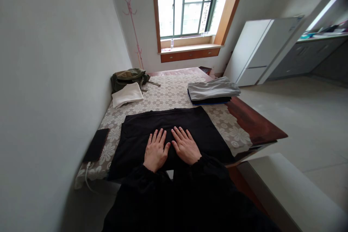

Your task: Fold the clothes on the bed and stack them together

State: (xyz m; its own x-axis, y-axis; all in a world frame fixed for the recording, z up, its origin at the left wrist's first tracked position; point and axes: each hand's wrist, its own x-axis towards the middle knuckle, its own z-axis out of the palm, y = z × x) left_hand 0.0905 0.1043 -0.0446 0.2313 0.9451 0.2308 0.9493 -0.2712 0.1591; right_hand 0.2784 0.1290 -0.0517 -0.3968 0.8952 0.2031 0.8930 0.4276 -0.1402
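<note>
A black garment (174,119), folded into a wide flat shape, lies across the near part of the table; its exact kind cannot be made out. My left hand (156,150) rests palm down on it, fingers stretched out. Beside it, a little to the right, my right hand (186,145) also lies flat on the black cloth with its fingers spread. The two thumbs point toward each other with a small gap between. Neither hand grips anything. Black sleeves cover both wrists.
Lace cloth (168,92) covers the wooden table (255,125). Folded grey and dark clothes (213,90) lie back right; a folded white cloth (127,94) and a green backpack (127,78) are back left. A phone (97,145) with a cable lies left. A bench (288,185) stands right.
</note>
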